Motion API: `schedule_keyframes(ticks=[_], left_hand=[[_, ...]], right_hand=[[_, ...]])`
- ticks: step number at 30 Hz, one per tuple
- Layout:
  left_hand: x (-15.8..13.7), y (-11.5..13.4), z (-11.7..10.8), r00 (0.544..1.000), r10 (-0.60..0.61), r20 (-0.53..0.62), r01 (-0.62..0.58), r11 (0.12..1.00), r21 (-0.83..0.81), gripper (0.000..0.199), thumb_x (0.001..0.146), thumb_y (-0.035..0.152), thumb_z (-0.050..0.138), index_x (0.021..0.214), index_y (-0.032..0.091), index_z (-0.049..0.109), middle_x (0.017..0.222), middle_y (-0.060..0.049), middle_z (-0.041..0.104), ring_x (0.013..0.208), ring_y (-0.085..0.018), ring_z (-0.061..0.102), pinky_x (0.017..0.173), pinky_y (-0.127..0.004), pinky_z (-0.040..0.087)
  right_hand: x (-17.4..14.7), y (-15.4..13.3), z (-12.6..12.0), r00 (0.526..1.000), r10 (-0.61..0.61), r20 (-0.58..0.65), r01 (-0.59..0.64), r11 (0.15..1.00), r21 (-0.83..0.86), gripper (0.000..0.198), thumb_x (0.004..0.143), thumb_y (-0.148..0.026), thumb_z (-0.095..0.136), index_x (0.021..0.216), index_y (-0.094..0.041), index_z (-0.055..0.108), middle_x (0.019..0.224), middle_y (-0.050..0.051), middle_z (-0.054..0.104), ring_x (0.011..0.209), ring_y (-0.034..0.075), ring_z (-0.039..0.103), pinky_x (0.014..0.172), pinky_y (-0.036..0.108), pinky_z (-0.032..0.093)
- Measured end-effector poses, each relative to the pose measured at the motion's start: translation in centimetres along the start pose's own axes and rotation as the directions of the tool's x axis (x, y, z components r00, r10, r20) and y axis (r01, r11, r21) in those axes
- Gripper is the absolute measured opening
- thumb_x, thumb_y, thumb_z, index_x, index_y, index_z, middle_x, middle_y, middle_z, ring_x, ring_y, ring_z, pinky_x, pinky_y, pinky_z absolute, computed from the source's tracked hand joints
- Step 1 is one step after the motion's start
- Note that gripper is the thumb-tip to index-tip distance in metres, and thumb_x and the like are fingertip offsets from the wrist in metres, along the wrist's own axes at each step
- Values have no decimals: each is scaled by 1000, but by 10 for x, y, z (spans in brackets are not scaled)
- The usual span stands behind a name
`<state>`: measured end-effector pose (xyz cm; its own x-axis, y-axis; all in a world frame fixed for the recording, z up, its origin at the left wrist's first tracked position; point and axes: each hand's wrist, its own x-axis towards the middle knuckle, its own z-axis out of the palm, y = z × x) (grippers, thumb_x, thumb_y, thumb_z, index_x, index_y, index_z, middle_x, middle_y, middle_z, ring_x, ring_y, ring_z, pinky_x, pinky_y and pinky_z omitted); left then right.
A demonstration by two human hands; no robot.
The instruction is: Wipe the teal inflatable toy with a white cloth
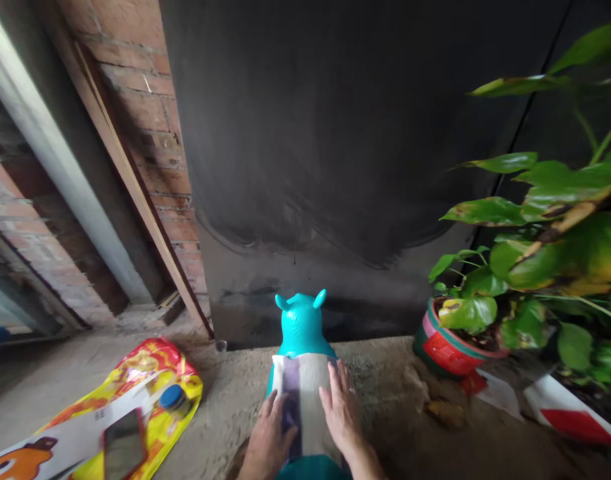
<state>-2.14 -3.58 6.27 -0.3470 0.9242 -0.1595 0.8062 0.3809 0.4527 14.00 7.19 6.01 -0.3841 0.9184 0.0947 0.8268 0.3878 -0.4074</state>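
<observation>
Both hands lie flat and unclenched, left hand (271, 433) and right hand (339, 408), pressing a beige-and-purple cloth (301, 393) onto the teal inflatable animal toy (302, 327) on the concrete floor (225, 407) (smoothing stage, seemingly); next, even pressure outward.

Bare floor (225, 407) left of toy (302, 327); potted plant (515, 293) crowds right; dark wall (335, 133) ahead.

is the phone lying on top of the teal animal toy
No, the dark phone lies on the yellow and red printed bag on the floor, left of the teal plastic animal toy, where both hands rest on a folded cloth.
</observation>
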Motion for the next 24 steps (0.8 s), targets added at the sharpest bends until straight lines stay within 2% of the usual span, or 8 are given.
schedule_keyframes(ticks=[3, 5, 7, 11, 16, 20, 24], left_hand=[[11, 2, 19, 994, 23, 103, -16, 998, -64, 87, 76, 44, 60, 149, 10, 25, 161, -14, 5, 149, -25, 2, 122, -41, 22], [19, 2, 31, 983, -20, 184, 30, 998, -52, 99, 69, 49, 66, 149, 13, 20, 160, -14, -3, 148, -30, -5, 119, -54, 24], [28, 3, 38, 976, -88, 197, 95, 995, -26, 102, 66, 49, 67, 150, 19, 17, 159, -11, -6, 147, -33, -8, 116, -61, 24], [47, 7, 36, 979, -152, 135, 157, 987, -24, 97, 67, 48, 64, 149, 24, 18, 159, -6, -6, 146, -34, -11, 116, -63, 20], [57, 11, 25, 980, -142, 141, 147, 989, -28, 98, 68, 50, 65, 149, 23, 17, 159, -7, -4, 146, -36, -10, 116, -61, 21], [46, 10, 20, 973, -125, 193, 127, 992, 3, 93, 71, 50, 61, 148, 21, 17, 159, -9, -2, 146, -36, -7, 115, -61, 26], [16, 13, 25, 961, -141, 236, 127, 989, 74, 81, 77, 41, 56, 147, 26, 19, 158, -6, 3, 146, -34, 1, 113, -58, 32]], right_hand=[[-2, -11, 40, 1000, 12, -22, -13, 998, -58, 54, 99, -43, 31, 150, -27, 30, 159, 7, 18, 145, 36, 19, 105, 63, 39], [0, -13, 59, 1000, 21, -10, -22, 997, -76, 53, 98, -47, 32, 150, -35, 28, 159, 3, 15, 146, 36, 17, 104, 70, 34], [9, -13, 68, 1000, 22, 10, -21, 997, -72, 54, 97, -49, 32, 149, -40, 23, 160, 1, 10, 146, 36, 14, 104, 74, 29], [37, -16, 66, 998, -20, 55, 23, 999, -49, 57, 98, -51, 29, 151, -38, 15, 160, 3, 3, 147, 35, 5, 106, 76, 22], [51, -18, 64, 998, -9, 61, 11, 999, -33, 56, 98, -52, 27, 151, -39, 11, 160, 2, 3, 147, 35, 5, 106, 76, 20], [38, -18, 68, 999, 12, 41, -11, 1000, -12, 55, 98, -50, 27, 150, -41, 12, 160, 1, 5, 147, 36, 10, 102, 78, 24], [0, -14, 72, 998, 61, 25, -59, 995, -83, 53, 97, -47, 32, 149, -40, 23, 159, 1, 11, 146, 37, 15, 99, 79, 27]])
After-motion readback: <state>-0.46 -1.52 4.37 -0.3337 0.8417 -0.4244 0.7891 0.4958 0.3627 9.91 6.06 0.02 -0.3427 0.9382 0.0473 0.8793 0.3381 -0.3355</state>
